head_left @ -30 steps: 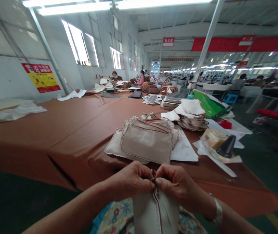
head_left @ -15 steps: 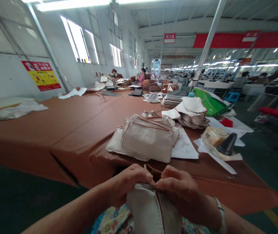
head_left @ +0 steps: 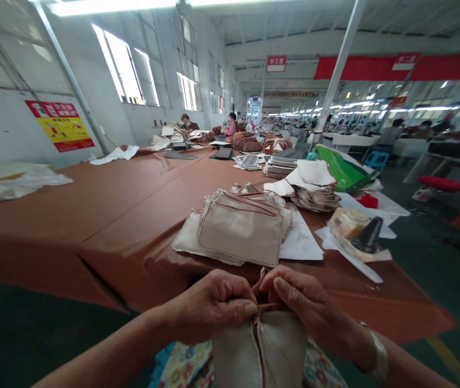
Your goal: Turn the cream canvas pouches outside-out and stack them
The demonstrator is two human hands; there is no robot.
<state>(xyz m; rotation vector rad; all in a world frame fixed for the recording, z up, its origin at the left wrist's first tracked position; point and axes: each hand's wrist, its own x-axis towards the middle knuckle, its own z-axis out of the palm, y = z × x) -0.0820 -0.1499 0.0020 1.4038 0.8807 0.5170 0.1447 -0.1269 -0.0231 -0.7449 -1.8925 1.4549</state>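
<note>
A beige zippered fabric piece (head_left: 238, 353) with a brown zipper down its middle hangs over my lap. My left hand (head_left: 217, 304) is closed on its top edge, thumb and fingers pinched beside the zipper end. My right hand (head_left: 300, 299) grips the same top edge from the other side, its fingers curled over a brown strip (head_left: 268, 307). The strip's tip sticks up between my hands. Just beyond them, on the brown-covered table (head_left: 129, 215), lies a stack of beige sewn panels (head_left: 240, 229) with brown edging.
To the right are a black cone (head_left: 367, 235) beside a yellowish block (head_left: 349, 222), a pile of pale pieces (head_left: 316, 188) and a green bag (head_left: 343, 167). White paper (head_left: 302, 237) sticks out from under the stack. Two people sit at the table's far end.
Both hands have shifted on the top edge, and the brown strip now lies across it between them. My right fingers have turned over the edge. The camera view has swung slightly right.
</note>
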